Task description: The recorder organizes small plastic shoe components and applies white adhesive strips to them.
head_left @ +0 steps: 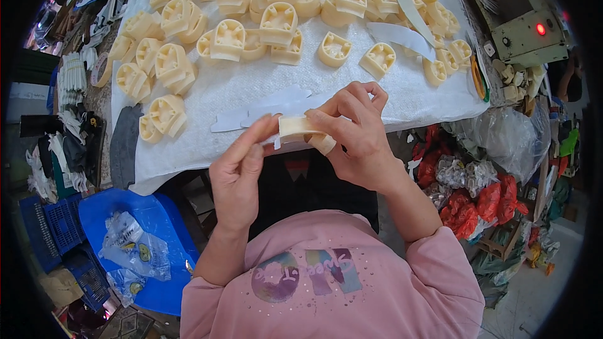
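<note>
A person wearing a pink T-shirt (314,232), seen from above, works at a table's edge with two bare hands. One cream moulded piece (294,127) is between the hands, just over the near edge of a white cloth (207,97) that covers the table. The right hand (357,130) pinches this piece from the right between thumb and curled fingers. The left hand (237,179) brings its fingertips to the piece's left end, the thumb lower and a little apart from the index finger; whether these fingers grip it, I cannot tell. One small white tab (277,143) hangs beside the left fingertips.

Just beyond the hands, at least two white strips (251,115) lie overlapping on the cloth. Two more pale strips (401,37) lie at the upper right, near one orange-edged loop (478,80).

Dozens of cream rounded pieces (279,22) crowd the far side, too heaped to count exactly; two stand separately in front of them, and two more sit together at the near left. One dark grey cloth (127,144) hangs at the left edge. Below it is one blue plastic seat (166,276) holding clear bags (141,254). One red light (541,29) glows at the upper right.
</note>
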`<action>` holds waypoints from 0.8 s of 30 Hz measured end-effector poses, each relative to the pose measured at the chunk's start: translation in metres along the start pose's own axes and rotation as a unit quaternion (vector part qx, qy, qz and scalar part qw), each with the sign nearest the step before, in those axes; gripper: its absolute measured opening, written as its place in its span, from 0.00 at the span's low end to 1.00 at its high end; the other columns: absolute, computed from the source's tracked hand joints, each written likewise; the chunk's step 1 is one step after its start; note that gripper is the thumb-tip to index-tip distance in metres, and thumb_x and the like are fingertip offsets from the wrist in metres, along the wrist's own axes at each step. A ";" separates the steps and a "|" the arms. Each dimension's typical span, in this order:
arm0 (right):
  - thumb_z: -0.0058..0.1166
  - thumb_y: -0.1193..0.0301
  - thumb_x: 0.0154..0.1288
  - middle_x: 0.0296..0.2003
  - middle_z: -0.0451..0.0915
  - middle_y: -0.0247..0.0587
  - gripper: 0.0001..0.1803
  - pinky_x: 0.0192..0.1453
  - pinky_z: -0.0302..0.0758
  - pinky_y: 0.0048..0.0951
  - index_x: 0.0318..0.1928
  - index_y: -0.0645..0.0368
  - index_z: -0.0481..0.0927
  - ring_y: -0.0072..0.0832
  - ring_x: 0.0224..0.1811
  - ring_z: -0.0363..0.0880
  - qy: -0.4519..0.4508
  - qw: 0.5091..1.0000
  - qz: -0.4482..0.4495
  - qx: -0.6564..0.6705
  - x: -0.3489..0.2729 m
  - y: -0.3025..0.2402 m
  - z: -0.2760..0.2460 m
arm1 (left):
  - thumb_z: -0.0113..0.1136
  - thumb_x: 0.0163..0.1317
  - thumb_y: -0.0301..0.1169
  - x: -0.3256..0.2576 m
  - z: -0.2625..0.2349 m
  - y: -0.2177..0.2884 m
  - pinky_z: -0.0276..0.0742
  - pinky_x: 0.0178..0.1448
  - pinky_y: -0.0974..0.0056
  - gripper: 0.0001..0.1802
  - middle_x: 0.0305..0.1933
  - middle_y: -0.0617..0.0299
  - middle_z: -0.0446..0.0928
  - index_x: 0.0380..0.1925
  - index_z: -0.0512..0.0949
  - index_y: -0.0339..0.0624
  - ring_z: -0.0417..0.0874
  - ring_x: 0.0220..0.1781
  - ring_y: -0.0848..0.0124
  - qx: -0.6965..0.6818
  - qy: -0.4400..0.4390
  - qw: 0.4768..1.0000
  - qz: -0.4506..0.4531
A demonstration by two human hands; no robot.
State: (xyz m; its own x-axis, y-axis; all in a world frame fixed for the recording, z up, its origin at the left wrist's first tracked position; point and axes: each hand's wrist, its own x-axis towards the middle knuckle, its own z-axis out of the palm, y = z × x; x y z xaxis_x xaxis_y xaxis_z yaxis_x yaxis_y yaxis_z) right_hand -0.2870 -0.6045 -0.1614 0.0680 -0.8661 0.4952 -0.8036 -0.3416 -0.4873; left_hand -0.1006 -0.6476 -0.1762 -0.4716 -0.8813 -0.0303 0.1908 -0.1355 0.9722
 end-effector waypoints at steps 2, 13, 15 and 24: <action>0.58 0.80 0.35 0.31 0.69 0.29 0.23 0.50 0.51 0.43 0.39 0.51 0.76 0.30 0.39 0.67 -0.009 1.000 0.002 0.018 -0.001 0.000 0.000 | 0.49 0.65 0.32 0.001 0.000 -0.005 0.73 0.54 0.61 0.20 0.53 0.50 0.71 0.53 0.69 0.30 0.73 0.53 0.65 0.006 -0.008 1.000 0.025; 0.59 0.78 0.38 0.28 0.67 0.33 0.20 0.51 0.52 0.46 0.37 0.52 0.75 0.32 0.38 0.67 -0.043 0.998 0.005 -0.035 -0.002 -0.012 0.002 | 0.55 0.56 0.19 -0.003 0.015 -0.002 0.72 0.42 0.67 0.08 0.34 0.53 0.78 0.36 0.77 0.29 0.77 0.36 0.67 0.298 0.107 0.930 0.186; 0.58 0.78 0.39 0.28 0.67 0.34 0.19 0.50 0.52 0.47 0.37 0.53 0.74 0.32 0.38 0.66 -0.046 0.998 -0.001 -0.038 -0.004 -0.013 0.002 | 0.50 0.62 0.23 -0.004 0.014 -0.001 0.70 0.38 0.73 0.10 0.37 0.57 0.76 0.40 0.76 0.29 0.74 0.32 0.77 0.344 0.098 0.915 0.186; 0.58 0.78 0.41 0.26 0.66 0.35 0.18 0.47 0.52 0.44 0.37 0.54 0.74 0.32 0.34 0.66 -0.066 0.998 -0.001 -0.020 -0.006 -0.016 -0.001 | 0.46 0.64 0.24 -0.009 0.011 -0.002 0.74 0.40 0.68 0.11 0.36 0.55 0.76 0.39 0.75 0.25 0.76 0.34 0.73 0.063 0.119 0.990 0.036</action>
State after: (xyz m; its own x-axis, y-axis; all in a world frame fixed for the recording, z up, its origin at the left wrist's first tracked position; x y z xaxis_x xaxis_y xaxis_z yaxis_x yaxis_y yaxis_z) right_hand -0.2751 -0.5932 -0.1554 0.1439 -0.9072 0.3953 -0.8265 -0.3299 -0.4561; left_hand -0.1060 -0.6348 -0.1758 -0.2413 -0.9704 0.0008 0.1012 -0.0243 0.9946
